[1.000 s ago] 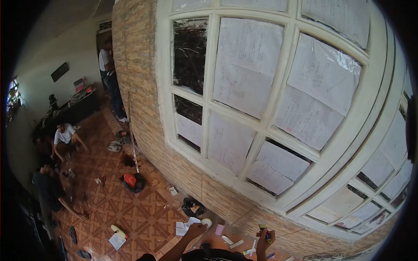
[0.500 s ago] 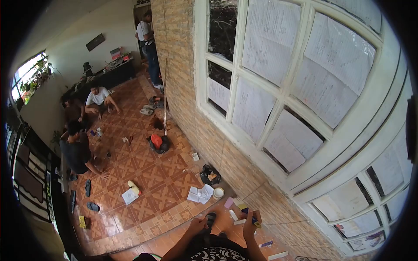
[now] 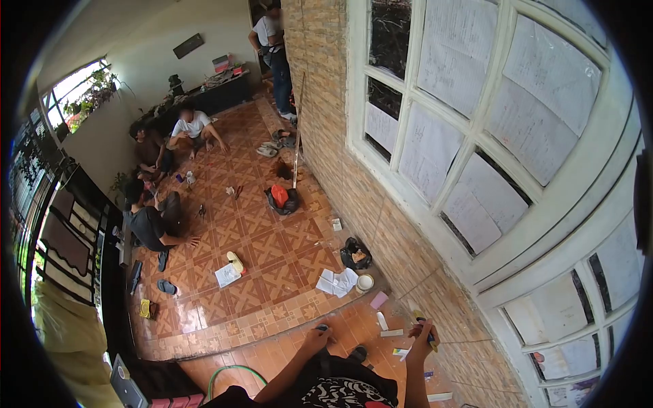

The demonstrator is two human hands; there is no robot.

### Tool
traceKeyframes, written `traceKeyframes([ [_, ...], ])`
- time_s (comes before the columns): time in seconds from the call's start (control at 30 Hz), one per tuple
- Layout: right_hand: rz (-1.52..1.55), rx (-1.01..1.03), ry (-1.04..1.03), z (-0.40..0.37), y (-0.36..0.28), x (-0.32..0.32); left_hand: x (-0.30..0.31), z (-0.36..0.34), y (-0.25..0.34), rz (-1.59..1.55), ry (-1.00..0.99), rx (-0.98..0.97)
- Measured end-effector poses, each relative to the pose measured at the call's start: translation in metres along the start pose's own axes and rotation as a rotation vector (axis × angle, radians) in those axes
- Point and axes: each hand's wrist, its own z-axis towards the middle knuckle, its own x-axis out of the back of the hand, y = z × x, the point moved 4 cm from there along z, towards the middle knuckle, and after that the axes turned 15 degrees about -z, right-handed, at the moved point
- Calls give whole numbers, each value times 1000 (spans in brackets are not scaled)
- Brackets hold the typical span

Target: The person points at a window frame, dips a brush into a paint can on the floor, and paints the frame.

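My left hand (image 3: 315,338) is in front of my body at the lower middle, its fingers curled together. Whether anything is between them is too small to tell. At the lower right, close to the stone-faced wall, my right hand (image 3: 421,340) is closed on a small tool with a dark blue handle and a yellow part (image 3: 426,325); its exact kind is not clear. On the floor between my hands and the wall lie a pink piece (image 3: 379,300), a white bottle-like object (image 3: 381,320) and a white strip (image 3: 392,333).
A white tub (image 3: 365,282), a black plastic bag (image 3: 356,253) and open papers (image 3: 337,282) lie by the wall. Paper-covered windows (image 3: 449,102) rise at right. Several people are farther off; one in a dark shirt (image 3: 146,228) sits at left. A green hose (image 3: 231,368) curves below.
My view has swung, so the room appears shifted right and slightly up. My right hand has moved right toward the wall with the tool. The dark-shirted person has turned and sits more upright.
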Motion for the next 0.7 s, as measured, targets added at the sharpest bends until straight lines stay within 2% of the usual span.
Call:
traceKeyframes([
  [0.23,54,-22,51,-13,-5,-25,36,21,-13,-47,-18,-35],
  [0.3,39,-12,48,-19,-5,-40,58,31,-27,-156,4,36],
  [0.4,14,-8,55,-33,-8,-72,93,23,4,-152,4,-2],
  [0.5,21,12,65,-47,-11,-113,130,34,7,-299,43,-21],
  [0.7,92,25,74,-84,-22,-179,188,49,28,-297,-8,-69],
])
